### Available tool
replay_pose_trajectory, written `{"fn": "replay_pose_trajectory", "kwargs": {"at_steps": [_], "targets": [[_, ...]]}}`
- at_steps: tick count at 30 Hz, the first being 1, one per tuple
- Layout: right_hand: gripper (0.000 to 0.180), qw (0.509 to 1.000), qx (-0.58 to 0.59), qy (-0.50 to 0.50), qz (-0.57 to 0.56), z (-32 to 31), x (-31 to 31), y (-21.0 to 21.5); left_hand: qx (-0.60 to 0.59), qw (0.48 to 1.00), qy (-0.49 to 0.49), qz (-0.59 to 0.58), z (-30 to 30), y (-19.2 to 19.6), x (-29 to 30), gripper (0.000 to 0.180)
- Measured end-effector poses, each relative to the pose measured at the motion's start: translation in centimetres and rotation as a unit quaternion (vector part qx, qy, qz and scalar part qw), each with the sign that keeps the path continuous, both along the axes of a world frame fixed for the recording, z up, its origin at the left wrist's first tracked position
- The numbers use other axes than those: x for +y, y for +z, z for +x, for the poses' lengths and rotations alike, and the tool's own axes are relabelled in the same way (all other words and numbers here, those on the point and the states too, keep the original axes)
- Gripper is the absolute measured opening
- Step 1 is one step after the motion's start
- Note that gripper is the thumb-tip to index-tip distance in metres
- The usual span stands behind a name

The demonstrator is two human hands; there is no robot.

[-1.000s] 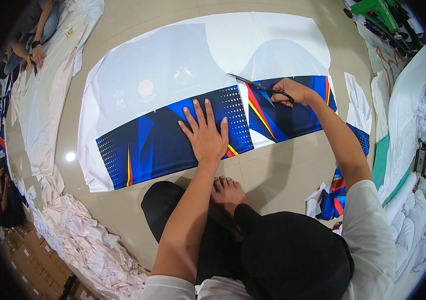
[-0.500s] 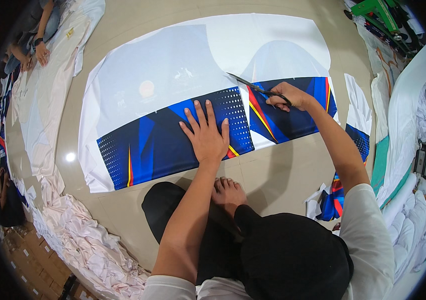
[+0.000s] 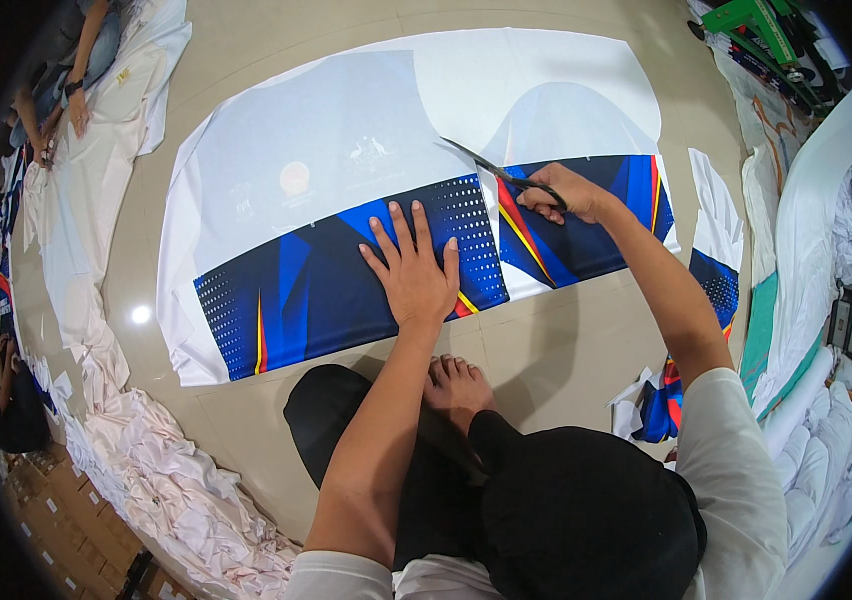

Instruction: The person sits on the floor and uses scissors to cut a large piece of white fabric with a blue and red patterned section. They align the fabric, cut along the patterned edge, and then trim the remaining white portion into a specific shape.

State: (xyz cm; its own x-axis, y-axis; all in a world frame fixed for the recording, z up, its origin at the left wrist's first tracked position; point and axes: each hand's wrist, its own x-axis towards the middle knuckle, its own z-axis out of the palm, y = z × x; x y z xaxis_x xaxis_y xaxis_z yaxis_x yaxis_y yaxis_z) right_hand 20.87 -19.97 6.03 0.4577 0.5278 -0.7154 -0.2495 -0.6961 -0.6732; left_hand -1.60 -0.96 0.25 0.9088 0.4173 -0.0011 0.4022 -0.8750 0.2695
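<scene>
Head view, clock face centred on the picture. Around 12 o'clock, spread on glossy beige tiled floor [image 3: 621,320]: broad white fabric sheet [image 3: 536,60], faint pale print on part of it, shiny navy printed panels [image 3: 336,285] with blue, red and yellow streaks along near edge. Just above centre: bare left hand [image 3: 413,268], palm down on larger panel, fingers spread, grip released. Toward 2: bare right hand [image 3: 568,192], grip clenched round handles of long dark-bladed scissors [image 3: 499,171]; tip aimed at 10, at curved edge of pale print; blade gap too fine to tell. At 4: crumpled blue-and-red printed scrap [image 3: 653,412]. At 8: heaped off-white cloth [image 3: 176,470], brown cardboard boxes [image 3: 76,510] beyond. At 10: another person's hand [image 3: 79,117].
</scene>
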Motion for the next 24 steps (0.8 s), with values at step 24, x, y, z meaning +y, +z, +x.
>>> {"fn": "replay_pose_trajectory", "kwargs": {"at_steps": [24], "targets": [[0.027,0.997,-0.008,-0.073,0.016,-3.2,0.2,-1.5,0.003,1.000,-0.002,-0.001,0.1,0.1,-0.1,0.072]]}}
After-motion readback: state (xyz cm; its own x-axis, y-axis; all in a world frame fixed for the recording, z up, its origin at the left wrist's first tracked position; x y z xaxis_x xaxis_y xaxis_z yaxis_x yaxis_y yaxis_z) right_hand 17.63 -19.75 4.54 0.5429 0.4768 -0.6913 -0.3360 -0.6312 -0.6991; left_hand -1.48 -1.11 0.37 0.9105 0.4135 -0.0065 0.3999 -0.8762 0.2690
